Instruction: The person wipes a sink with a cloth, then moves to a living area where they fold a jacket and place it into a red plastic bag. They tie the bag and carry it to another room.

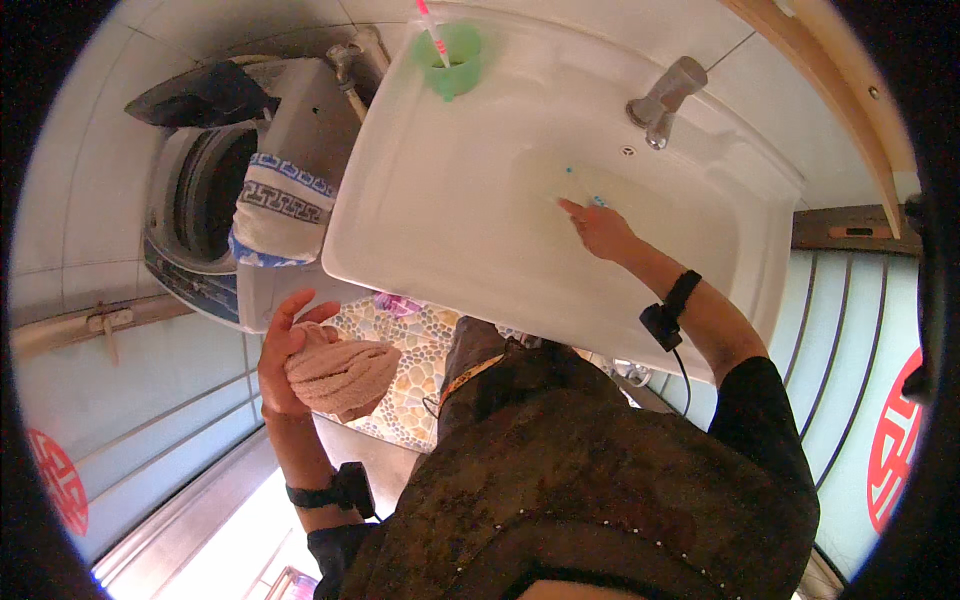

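Observation:
My left hand [281, 367] holds a bunched pinkish-tan cloth [343, 375], apparently a small terry towel, to the left of my body. Its fingers curl around one end while the folds hang over the tiled floor. My right hand [600, 229] reaches over the bowl of a white washbasin [442, 202], index finger extended. Close to that hand are a small blue-and-white piece [598, 201] and a tiny blue spot [569, 170]; what they belong to is unclear. Whether the right fingers grip anything is hidden.
A chrome faucet [667, 97] rises at the basin's back edge. On its left corner stands a green cup [454, 64] with a pink-and-white toothbrush [435, 36]. Left of the basin, a patterned towel [281, 210] drapes over a washing machine [289, 97] with its lid up.

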`<action>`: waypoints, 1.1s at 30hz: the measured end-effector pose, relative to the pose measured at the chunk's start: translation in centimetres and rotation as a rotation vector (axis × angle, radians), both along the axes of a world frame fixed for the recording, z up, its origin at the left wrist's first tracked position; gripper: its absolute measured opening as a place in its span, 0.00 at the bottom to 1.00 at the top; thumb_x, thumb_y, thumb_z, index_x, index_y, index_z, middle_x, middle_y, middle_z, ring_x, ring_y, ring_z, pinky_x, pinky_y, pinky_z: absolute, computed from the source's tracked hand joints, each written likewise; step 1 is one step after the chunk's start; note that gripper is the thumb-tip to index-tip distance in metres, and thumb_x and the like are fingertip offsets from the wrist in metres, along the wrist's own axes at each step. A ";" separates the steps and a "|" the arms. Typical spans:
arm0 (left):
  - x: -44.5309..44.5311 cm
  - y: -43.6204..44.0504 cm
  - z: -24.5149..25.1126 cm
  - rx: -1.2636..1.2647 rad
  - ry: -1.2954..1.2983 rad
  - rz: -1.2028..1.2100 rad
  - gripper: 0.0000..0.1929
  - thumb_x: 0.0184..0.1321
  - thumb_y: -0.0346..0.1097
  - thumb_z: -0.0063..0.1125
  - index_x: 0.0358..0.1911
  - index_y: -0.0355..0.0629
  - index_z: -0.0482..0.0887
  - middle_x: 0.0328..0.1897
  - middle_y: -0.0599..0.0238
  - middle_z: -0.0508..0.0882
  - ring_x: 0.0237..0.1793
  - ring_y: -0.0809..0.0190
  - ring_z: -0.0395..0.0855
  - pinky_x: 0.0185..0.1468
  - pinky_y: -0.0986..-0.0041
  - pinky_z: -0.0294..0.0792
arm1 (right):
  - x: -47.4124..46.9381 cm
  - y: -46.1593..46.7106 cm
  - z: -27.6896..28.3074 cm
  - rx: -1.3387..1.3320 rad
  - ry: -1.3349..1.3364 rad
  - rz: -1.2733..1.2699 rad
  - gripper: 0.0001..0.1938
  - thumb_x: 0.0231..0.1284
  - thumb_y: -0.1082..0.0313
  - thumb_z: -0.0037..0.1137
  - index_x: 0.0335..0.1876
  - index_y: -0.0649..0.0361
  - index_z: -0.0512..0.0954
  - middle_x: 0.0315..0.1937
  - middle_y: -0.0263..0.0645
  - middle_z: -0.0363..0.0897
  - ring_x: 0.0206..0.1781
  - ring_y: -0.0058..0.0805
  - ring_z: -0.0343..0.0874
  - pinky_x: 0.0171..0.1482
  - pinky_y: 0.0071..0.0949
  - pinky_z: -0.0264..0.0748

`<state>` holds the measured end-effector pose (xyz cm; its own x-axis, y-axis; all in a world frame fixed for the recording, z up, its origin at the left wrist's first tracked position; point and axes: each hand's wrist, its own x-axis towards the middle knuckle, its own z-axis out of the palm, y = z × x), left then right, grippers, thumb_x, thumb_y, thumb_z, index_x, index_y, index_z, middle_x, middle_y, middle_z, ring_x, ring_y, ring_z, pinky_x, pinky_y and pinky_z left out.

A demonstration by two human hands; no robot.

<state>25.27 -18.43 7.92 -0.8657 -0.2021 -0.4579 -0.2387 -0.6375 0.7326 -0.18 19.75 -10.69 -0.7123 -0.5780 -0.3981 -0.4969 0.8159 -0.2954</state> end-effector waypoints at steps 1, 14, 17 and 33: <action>-0.2 0.2 0.0 0.000 -0.005 -0.005 0.29 0.54 0.35 0.55 0.61 0.40 0.66 0.55 0.46 0.76 0.44 0.57 0.81 0.48 0.63 0.77 | -0.5 -0.9 0.2 -0.049 0.021 0.014 0.25 0.69 0.63 0.37 0.71 0.46 0.55 0.33 0.51 0.78 0.37 0.50 0.78 0.38 0.46 0.75; -0.7 0.3 0.4 -0.104 -0.057 -0.075 0.29 0.57 0.39 0.53 0.63 0.39 0.65 0.55 0.50 0.77 0.44 0.59 0.80 0.50 0.69 0.75 | -3.7 0.0 0.7 0.213 0.059 -0.166 0.30 0.65 0.65 0.42 0.73 0.45 0.51 0.44 0.50 0.76 0.46 0.48 0.79 0.44 0.41 0.78; -1.2 0.6 0.2 -0.017 -0.024 -0.071 0.28 0.56 0.35 0.52 0.62 0.39 0.66 0.55 0.48 0.77 0.44 0.57 0.80 0.49 0.64 0.76 | -1.6 2.8 0.6 0.149 0.067 -0.265 0.32 0.65 0.60 0.43 0.74 0.46 0.48 0.48 0.51 0.76 0.48 0.50 0.78 0.48 0.44 0.76; -5.5 4.4 1.3 -0.180 0.030 -0.331 0.26 0.60 0.37 0.52 0.62 0.38 0.65 0.56 0.48 0.76 0.43 0.59 0.81 0.48 0.70 0.76 | -0.7 8.3 6.4 -0.298 -0.505 -0.298 0.16 0.67 0.56 0.43 0.47 0.62 0.72 0.33 0.43 0.78 0.36 0.34 0.80 0.42 0.36 0.76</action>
